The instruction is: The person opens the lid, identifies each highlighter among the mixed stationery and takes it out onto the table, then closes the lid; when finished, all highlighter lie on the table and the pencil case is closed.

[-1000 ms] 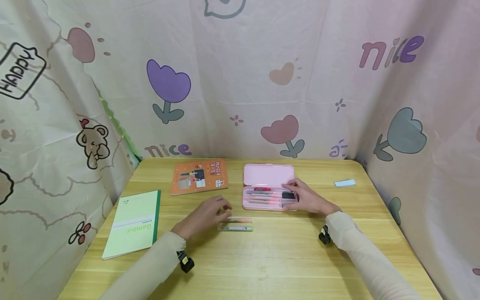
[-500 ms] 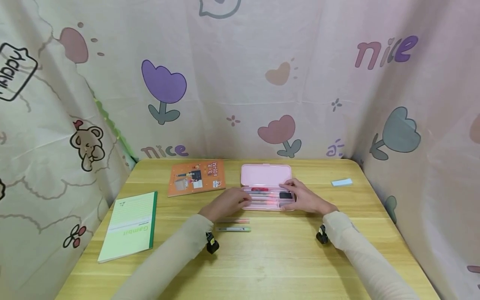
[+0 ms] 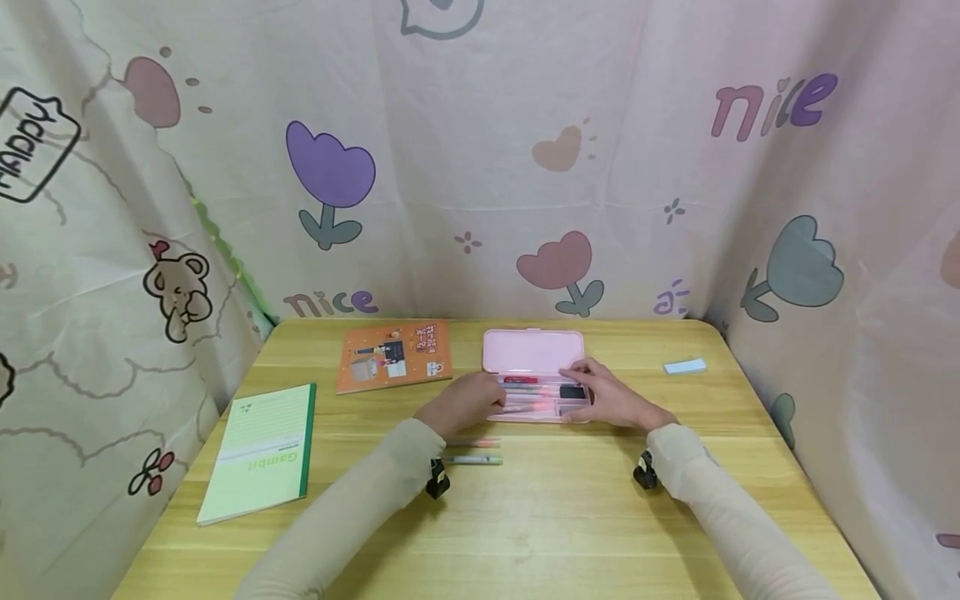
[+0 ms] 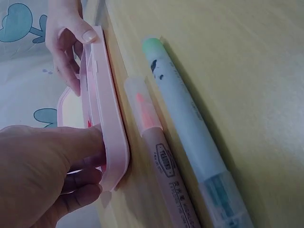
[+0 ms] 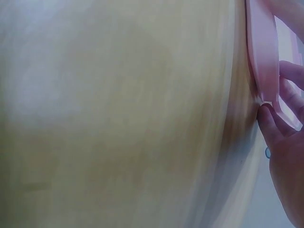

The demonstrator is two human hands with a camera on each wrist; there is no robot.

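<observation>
An open pink pencil case (image 3: 533, 351) lies at the table's middle, its lid tipped back. Inside are several pens, a red item (image 3: 521, 380) and a black item (image 3: 572, 392). My left hand (image 3: 463, 403) reaches into its left end; in the left wrist view the thumb goes over the rim, and the fingertips are hidden. At the right end my right hand (image 3: 615, 398) grips the case, thumb on the near side and fingers behind. In front lie a pink highlighter (image 4: 159, 156) and a green-capped highlighter (image 4: 187, 114), side by side.
An orange booklet (image 3: 393, 357) lies at the back left of the wooden table (image 3: 585, 525). Nearer on the left is a pale green notebook (image 3: 258, 454). A small light blue strip (image 3: 685, 367) lies at the back right. Patterned curtains surround the table.
My left hand has moved right and away from me, from the highlighters on the table into the pencil case. The right hand has kept its hold on the case.
</observation>
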